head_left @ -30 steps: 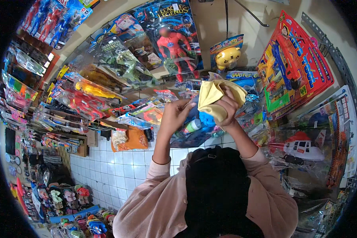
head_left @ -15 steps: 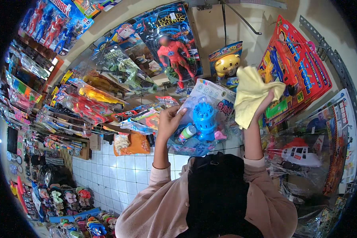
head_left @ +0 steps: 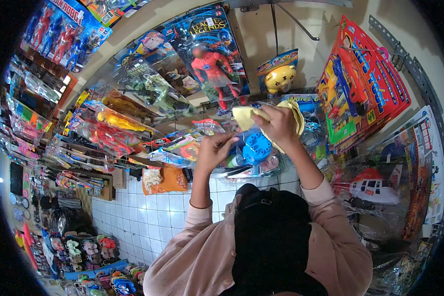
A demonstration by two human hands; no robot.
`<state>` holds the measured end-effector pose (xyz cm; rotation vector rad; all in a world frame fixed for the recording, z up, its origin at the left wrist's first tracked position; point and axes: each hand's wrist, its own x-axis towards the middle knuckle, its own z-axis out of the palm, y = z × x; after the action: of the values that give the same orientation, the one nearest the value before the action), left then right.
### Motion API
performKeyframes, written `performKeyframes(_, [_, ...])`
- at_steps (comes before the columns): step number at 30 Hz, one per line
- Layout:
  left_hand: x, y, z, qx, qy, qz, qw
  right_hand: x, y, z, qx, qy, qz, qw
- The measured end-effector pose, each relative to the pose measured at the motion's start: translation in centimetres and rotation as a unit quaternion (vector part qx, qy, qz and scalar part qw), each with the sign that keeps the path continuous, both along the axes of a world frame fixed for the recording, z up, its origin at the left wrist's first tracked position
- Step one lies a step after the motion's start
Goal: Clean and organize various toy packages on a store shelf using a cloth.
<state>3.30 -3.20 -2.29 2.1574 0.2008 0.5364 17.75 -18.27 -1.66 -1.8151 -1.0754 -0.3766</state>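
My left hand (head_left: 212, 153) pinches the left edge of a blister-packed toy (head_left: 257, 147), a blue plastic piece with a round, holed head under clear plastic. A small green bottle beside it is partly covered. In my right hand (head_left: 279, 129) is a pale yellow cloth (head_left: 248, 119), bunched so that it sticks out on both sides of my fingers. The cloth lies at the top of the pack, which tilts away from me, so its printed card is mostly hidden.
Hanging toy packs fill the wall ahead: a boxed red figure (head_left: 213, 69), a yellow animal-shaped toy (head_left: 280, 79) and red-carded tool sets (head_left: 352, 84). A bagged toy helicopter (head_left: 375, 190) hangs at right. Bare metal hooks (head_left: 301, 24) jut out above. White floor tiles (head_left: 133, 217) show below left.
My right hand has brought the cloth left and down from beside the pack onto its top edge. The pack has tipped back, foreshortening its front. My left hand keeps its hold.
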Motion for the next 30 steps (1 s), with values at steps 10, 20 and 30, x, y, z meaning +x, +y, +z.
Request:
performKeyframes(10, [-1.4,1.1,1.8,0.035,-0.012,-0.002,0.999,-1.7,2.1,1.2,0.036,0.193,-0.042,0.980])
performKeyframes(20, [-2.0,3.7,1.9,0.025,0.008,-0.012,1.000,-0.6,5.9,-0.3,0.175,0.352,-0.050,0.918])
performKeyframes(30, [-3.5,7.7,0.2,-0.035,0.002,-0.002,0.999,0.5,6.9,1.7,0.354,0.507,0.004,0.786])
